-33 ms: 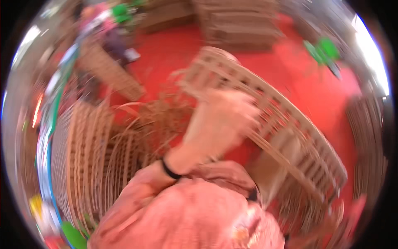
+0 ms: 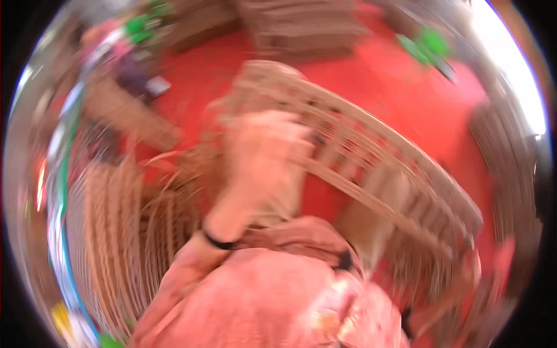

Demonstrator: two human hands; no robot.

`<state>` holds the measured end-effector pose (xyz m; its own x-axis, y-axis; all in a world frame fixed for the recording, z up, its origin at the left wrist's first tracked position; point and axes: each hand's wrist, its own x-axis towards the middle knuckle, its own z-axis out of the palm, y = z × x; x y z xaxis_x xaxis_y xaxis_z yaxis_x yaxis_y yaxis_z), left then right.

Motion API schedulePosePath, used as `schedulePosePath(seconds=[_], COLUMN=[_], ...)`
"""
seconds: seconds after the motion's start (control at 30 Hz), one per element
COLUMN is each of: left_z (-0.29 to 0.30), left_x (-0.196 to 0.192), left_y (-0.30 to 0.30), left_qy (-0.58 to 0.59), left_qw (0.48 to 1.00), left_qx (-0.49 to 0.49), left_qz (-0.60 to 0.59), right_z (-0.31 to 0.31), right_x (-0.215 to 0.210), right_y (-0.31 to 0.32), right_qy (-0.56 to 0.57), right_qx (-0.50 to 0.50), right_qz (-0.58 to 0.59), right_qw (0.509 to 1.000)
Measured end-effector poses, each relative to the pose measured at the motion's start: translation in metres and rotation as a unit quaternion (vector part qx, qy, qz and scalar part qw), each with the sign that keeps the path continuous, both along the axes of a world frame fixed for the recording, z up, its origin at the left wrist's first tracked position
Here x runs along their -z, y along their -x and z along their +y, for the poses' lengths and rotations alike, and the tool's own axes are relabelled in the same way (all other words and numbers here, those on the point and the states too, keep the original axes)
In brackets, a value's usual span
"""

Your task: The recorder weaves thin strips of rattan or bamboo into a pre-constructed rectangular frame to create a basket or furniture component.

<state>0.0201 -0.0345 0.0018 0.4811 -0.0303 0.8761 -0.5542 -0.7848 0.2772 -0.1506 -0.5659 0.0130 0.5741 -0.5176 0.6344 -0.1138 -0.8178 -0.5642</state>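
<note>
- Our left hand (image 2: 270, 139) lies over the upper-left part of the long, tan-brown woven lattice piece (image 2: 400, 144), fingers seemingly curled; blur hides whether they grip it, so we cannot tell how far open they are.
- Our right hand (image 2: 463, 275) is smeared near the lattice piece's lower-right end; we cannot tell its opening or whether it has hold of anything.
- The lattice piece slants in front of us, from upper middle to lower right, above the red floor (image 2: 389, 75).
- To handle it well, we judge it best to support both ends evenly and press gently on the slats, since thin weave could bend or snag.
- Its long curved rim faces away from us, with red floor showing beyond it.
- Room looks tighter on our left, where loose brown strands (image 2: 188, 177) and upright, ribbed brown wicker pieces (image 2: 113, 223) crowd near our forearm.
</note>
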Motion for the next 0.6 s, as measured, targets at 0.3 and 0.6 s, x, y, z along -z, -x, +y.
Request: schedulePosePath(seconds=[0.3,0.6], left_z=[0.125,0.121], left_x=[0.05,0.058], left_y=[-0.041,-0.052], left_qy=[0.049,0.243], left_qw=[0.985,0.965], left_qx=[-0.072,-0.003], left_qz=[0.152,0.096], right_z=[0.05,0.027], right_x=[0.0,-0.017], right_y=[-0.069,-0.097], right_qy=[-0.52,-0.173], right_qx=[-0.07,-0.017], right_qz=[-0.003,0.048], right_qw=[0.851,0.984])
